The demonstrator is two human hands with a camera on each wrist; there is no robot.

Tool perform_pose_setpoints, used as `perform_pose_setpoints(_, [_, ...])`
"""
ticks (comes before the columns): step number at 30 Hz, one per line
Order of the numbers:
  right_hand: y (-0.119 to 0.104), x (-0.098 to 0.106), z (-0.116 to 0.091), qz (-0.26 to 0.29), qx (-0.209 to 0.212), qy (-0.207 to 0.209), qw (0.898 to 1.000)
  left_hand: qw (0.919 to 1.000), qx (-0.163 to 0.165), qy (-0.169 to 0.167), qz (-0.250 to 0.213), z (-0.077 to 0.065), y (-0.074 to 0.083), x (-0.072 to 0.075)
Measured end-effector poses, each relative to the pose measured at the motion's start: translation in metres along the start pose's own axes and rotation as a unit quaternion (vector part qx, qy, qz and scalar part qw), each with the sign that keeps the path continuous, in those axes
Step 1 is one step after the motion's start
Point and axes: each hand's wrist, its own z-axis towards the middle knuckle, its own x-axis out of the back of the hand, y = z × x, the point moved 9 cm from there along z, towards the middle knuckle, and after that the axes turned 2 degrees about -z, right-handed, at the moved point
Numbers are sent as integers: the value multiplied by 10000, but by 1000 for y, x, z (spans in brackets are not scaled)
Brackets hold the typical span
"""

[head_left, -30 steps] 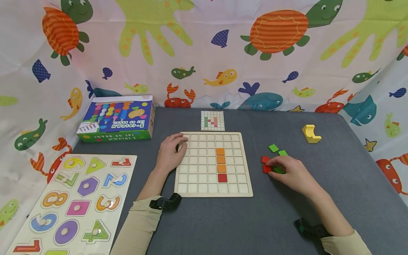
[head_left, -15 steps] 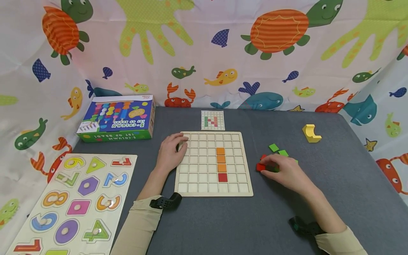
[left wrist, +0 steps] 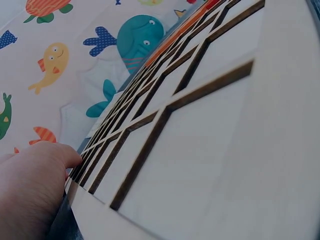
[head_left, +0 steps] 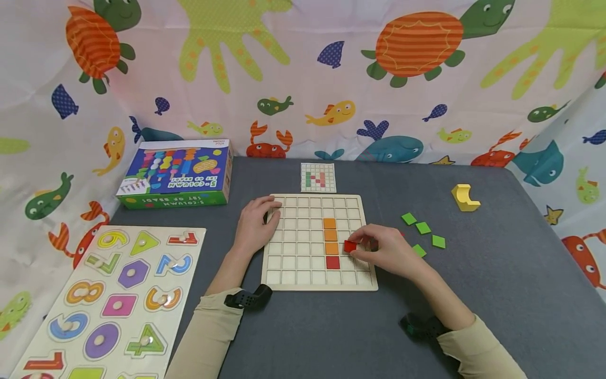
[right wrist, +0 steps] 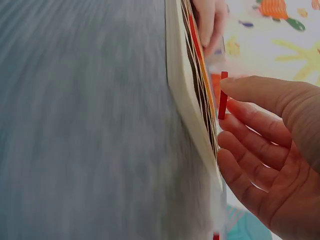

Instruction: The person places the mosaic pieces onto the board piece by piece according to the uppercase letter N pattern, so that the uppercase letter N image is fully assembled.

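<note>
My right hand pinches a red square tile between thumb and fingertips, above the right part of a wooden grid board. The right wrist view shows the tile edge-on, held upright between the fingertips. On the board, orange tiles form a column with a red tile below them. My left hand rests at the board's upper left edge, fingers relaxed; part of it shows beside the grid in the left wrist view.
Several green tiles lie right of the board, a partly hidden red one near them. A yellow block sits farther back. A small pattern card lies behind the board. At left are a boxed bead set and a shape puzzle.
My right hand has picked up a red tile from the loose ones at right and carried it left over the board. My left hand stays at the board's edge.
</note>
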Motion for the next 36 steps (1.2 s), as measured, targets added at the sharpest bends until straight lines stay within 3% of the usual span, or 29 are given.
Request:
perform_pose_setpoints(4, [-14, -13, 11, 115, 85, -173, 9997, 10000, 4, 9, 5, 0, 1, 1])
perform_pose_setpoints(14, [-44, -38, 36, -235, 410, -392, 9981, 10000, 43, -29, 55, 0, 1, 1])
perform_pose_setpoints(21, [-46, -43, 41, -410, 319, -437, 9977, 9998, 117, -113, 72, 0, -1, -2])
perform_pose_setpoints(36, [-45, -41, 40, -197, 357, -378, 9985, 9998, 143, -70, 84, 0, -1, -1])
